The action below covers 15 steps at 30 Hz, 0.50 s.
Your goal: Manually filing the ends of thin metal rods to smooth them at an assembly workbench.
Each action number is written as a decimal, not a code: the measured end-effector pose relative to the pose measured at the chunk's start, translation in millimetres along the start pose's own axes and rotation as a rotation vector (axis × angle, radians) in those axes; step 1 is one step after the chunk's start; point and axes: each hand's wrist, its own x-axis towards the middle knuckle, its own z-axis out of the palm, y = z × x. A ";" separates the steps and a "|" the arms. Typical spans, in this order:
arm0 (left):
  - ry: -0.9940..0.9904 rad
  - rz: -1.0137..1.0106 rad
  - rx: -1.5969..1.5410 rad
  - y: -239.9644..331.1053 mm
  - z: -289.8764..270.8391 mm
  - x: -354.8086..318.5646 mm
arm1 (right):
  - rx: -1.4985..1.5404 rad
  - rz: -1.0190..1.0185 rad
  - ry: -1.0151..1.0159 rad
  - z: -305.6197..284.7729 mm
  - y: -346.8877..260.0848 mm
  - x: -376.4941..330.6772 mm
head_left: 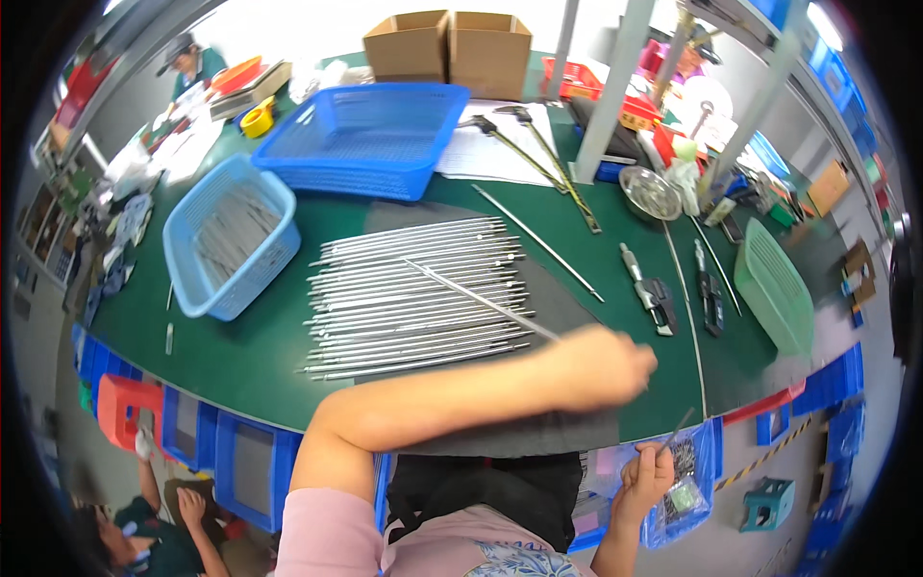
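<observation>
Across the front of the green table reaches my left arm. My left hand point(604, 367) is closed around a slim metal rod point(490, 306), whose far end points up and left over a row of rods. That row, several silvery metal rods point(413, 298) laid side by side, rests on a dark mat point(567, 433). Lower right, by the table's front edge, my right hand point(646, 481) pinches a thin grey stick point(681, 425) that points up; its exact kind I cannot make out. One separate rod point(538, 242) lies behind and right of the row.
Left stands a light blue basket point(231, 240) of thin rods; behind is a larger blue basket point(361, 144). Calipers point(538, 154), two micrometers point(654, 298), a metal bowl point(651, 192) and a green basket point(774, 288) lie right. Blue bins point(252, 466) hang below; a co-worker sits lower left.
</observation>
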 end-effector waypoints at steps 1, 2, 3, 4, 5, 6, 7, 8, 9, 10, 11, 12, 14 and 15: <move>0.007 -0.008 0.015 -28.5 -2.8 -5.2 | -0.029 -0.009 0.009 2.3 2.7 -1.3; 0.015 -0.019 0.033 -56.0 -0.7 -10.2 | -0.056 -0.017 0.014 3.7 3.8 -1.1; 0.038 -0.043 -0.013 -78.0 1.9 -13.2 | -0.055 0.015 0.041 4.5 4.3 -1.8; 0.060 -0.068 -0.059 -94.6 6.1 -14.8 | -0.052 0.011 0.059 3.6 6.0 -2.3; 0.055 -0.054 -0.061 -106.0 12.0 -14.8 | -0.077 0.019 0.066 2.1 7.5 -2.8; 0.032 -0.079 -0.126 -115.3 17.5 -13.9 | -0.106 0.030 0.079 1.5 8.6 -5.2; 0.007 -0.106 -0.188 -123.5 22.5 -12.8 | -0.105 0.029 0.098 1.1 9.4 -6.8; -0.003 -0.095 -0.201 -128.9 26.0 -11.8 | -0.140 0.030 0.114 0.6 10.5 -8.0; -0.015 -0.116 -0.267 -133.2 29.2 -11.3 | -0.173 0.032 0.129 1.1 11.1 -7.9; -0.026 -0.138 -0.332 -137.0 31.5 -11.3 | -0.174 0.039 0.144 2.1 11.0 -6.9; -0.050 -0.147 -0.336 -138.4 32.3 -12.2 | -0.193 0.035 0.155 2.4 10.7 -8.4; -0.063 -0.140 -0.346 -140.5 32.3 -12.7 | -0.212 0.030 0.164 4.1 10.4 -10.7; 0.018 -0.099 -0.310 -143.7 32.6 -13.7 | -0.214 0.035 0.187 11.6 8.6 -13.4; -0.003 -0.063 -0.243 -145.2 31.9 -14.0 | -0.215 0.031 0.195 15.5 7.6 -14.2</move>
